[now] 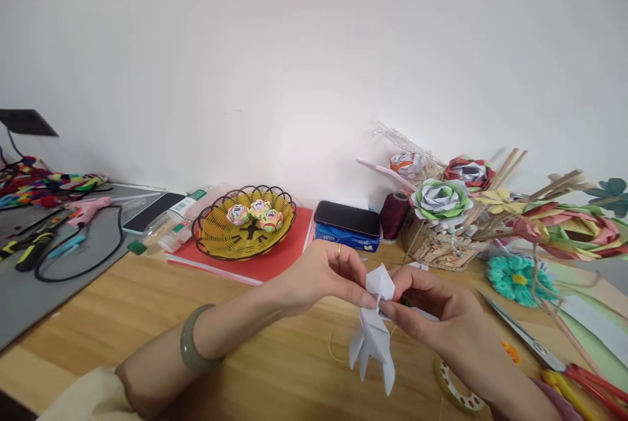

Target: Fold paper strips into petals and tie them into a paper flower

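Note:
A folded white paper piece (375, 339) hangs between my hands, above the wooden table (275, 342). It has a small pointed head at the top, a narrow pinched neck and several flaps below. My left hand (338, 274) is closed on the neck from the left, thumb and fingertips pressed together. From the other side my right hand (432, 306) pinches the same neck, its thumb just below the head. A thin pale thread (336, 349) curves near the paper; whether it is tied to it I cannot tell.
A yellow woven basket (216, 231) holding small paper flowers rests on red paper (299, 238). A phone (347, 217) lies on a blue packet (343, 238). Right of my hands are a tape roll (458, 388), scissors (534, 342) and paper flowers (441, 199). A glue gun (86, 210) lies left.

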`<act>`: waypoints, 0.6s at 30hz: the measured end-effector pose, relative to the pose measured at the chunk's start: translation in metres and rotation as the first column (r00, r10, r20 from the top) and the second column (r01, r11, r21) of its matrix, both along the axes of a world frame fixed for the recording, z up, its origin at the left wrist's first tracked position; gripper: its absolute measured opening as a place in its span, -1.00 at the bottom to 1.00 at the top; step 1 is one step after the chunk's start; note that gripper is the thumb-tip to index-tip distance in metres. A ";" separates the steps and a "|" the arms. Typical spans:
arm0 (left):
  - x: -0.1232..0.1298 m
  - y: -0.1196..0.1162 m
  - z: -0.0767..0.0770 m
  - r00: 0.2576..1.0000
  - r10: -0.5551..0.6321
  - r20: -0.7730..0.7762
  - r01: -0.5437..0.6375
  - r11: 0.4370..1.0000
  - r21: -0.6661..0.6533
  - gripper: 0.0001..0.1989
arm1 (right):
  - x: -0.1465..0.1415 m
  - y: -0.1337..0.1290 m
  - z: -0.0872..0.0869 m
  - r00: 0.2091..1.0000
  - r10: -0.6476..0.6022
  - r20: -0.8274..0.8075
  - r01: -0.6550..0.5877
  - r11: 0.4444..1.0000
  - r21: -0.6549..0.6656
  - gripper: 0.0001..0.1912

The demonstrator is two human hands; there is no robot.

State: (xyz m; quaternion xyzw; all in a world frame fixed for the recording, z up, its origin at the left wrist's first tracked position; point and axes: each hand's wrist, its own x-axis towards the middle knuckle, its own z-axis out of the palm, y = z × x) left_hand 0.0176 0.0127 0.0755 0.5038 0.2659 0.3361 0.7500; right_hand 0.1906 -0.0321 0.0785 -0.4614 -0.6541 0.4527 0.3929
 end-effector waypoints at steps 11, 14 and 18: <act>0.001 -0.007 0.006 0.996 0.084 -0.016 -0.082 0.992 0.092 -0.81 | -0.003 -0.003 0.002 0.996 -0.044 0.078 0.032 0.988 0.150 -0.83; 0.001 -0.009 0.008 0.992 0.121 -0.033 -0.116 0.985 0.132 -0.82 | -0.003 -0.005 0.004 0.991 -0.077 0.107 0.054 0.978 0.204 -0.83; 0.001 -0.012 0.010 0.984 0.173 -0.046 -0.161 0.969 0.188 -0.84 | -0.005 -0.005 0.006 0.983 -0.107 0.147 0.061 0.956 0.288 -0.85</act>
